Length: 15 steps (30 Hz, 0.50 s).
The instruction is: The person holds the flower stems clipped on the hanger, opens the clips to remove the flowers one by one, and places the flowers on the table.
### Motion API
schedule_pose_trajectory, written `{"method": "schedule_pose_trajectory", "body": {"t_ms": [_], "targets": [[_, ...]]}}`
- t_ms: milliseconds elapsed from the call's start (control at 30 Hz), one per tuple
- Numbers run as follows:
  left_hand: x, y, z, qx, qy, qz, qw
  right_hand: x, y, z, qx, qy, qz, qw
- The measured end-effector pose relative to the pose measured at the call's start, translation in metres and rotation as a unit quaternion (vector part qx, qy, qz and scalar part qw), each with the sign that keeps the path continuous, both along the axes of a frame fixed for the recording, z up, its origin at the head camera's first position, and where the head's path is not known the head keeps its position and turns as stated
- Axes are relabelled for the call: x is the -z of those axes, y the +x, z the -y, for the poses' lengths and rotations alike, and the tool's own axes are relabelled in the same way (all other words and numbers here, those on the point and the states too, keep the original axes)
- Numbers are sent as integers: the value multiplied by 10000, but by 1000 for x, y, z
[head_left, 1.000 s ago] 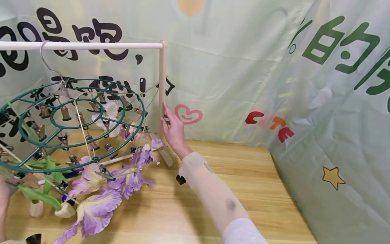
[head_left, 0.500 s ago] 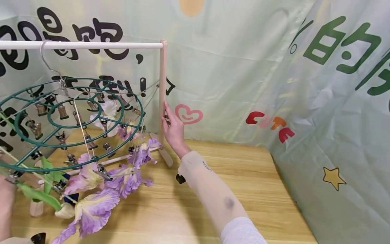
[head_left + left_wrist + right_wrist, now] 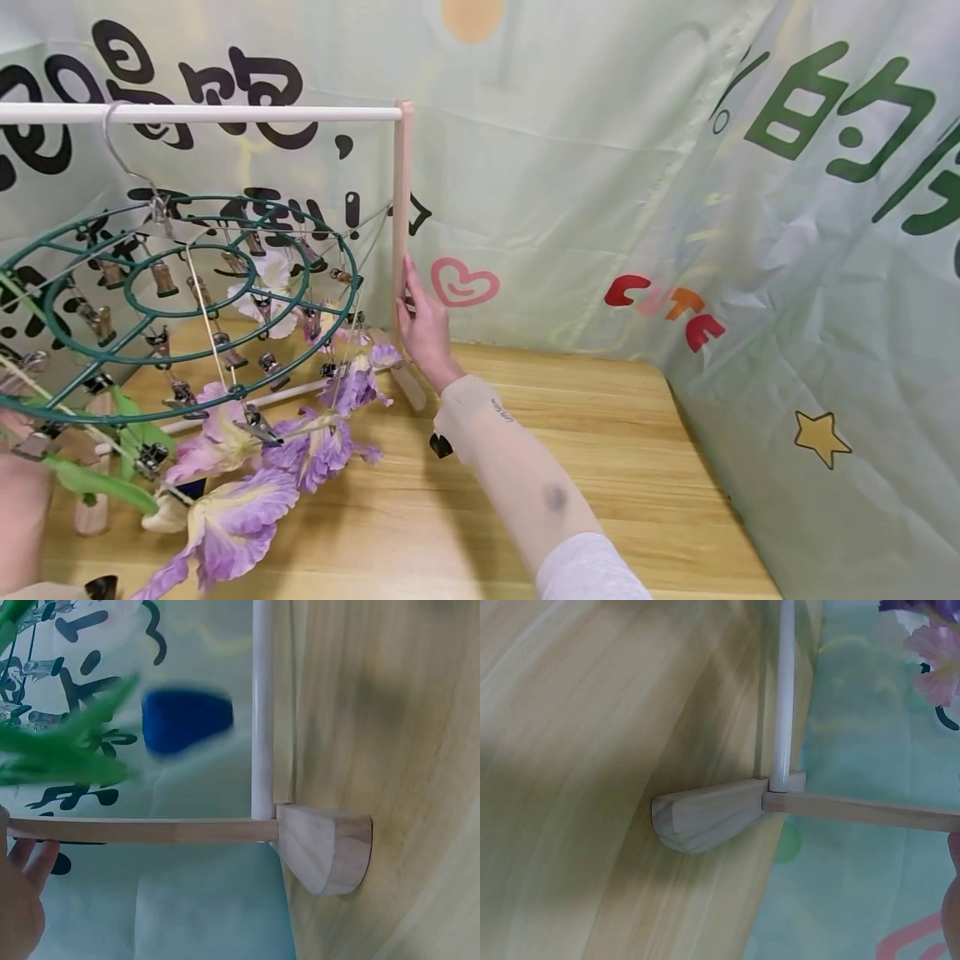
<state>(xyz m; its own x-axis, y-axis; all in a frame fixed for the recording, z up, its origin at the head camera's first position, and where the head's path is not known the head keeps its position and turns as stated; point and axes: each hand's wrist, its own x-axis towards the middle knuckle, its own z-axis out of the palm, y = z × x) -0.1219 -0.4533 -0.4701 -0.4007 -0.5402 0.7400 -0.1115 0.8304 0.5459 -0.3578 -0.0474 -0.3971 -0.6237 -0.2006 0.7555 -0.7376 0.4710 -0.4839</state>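
A small clothes rack has a white top bar [image 3: 247,113] and wooden side posts. My right hand [image 3: 429,329] holds the right post [image 3: 402,183] partway up, thumb and fingers at its sides. My left hand [image 3: 22,907] grips the left post [image 3: 150,830], its fingers reaching behind the wood; in the head view, it is partly covered by leaves and clips at the left edge. From the bar hangs a round green clip hanger [image 3: 168,315] with several metal clips. Purple artificial irises [image 3: 240,521], a pink one [image 3: 217,437] and a white tulip [image 3: 167,514] hang from it.
The rack's wooden feet [image 3: 712,817] stand on a wood-grain table [image 3: 585,433], joined by a white lower rod [image 3: 783,697]. Behind is a printed cloth backdrop [image 3: 540,192]. A blurred blue bloom [image 3: 187,720] hangs near the left post.
The hanger and its flowers sway slightly left, then back right. My left hand shifts a little further into the head view. The right hand stays at its post, the rack nearly still.
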Motion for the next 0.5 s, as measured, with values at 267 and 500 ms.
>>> {"method": "schedule_pose_trajectory", "body": {"t_ms": [267,500], "targets": [[-12,-7,-5,275,186,-302,9990,-1,2,0,215,-205,154,9994],[-6,4,-20,283,882,120,9956,-1,3,-6,314,-204,67,9993]]}}
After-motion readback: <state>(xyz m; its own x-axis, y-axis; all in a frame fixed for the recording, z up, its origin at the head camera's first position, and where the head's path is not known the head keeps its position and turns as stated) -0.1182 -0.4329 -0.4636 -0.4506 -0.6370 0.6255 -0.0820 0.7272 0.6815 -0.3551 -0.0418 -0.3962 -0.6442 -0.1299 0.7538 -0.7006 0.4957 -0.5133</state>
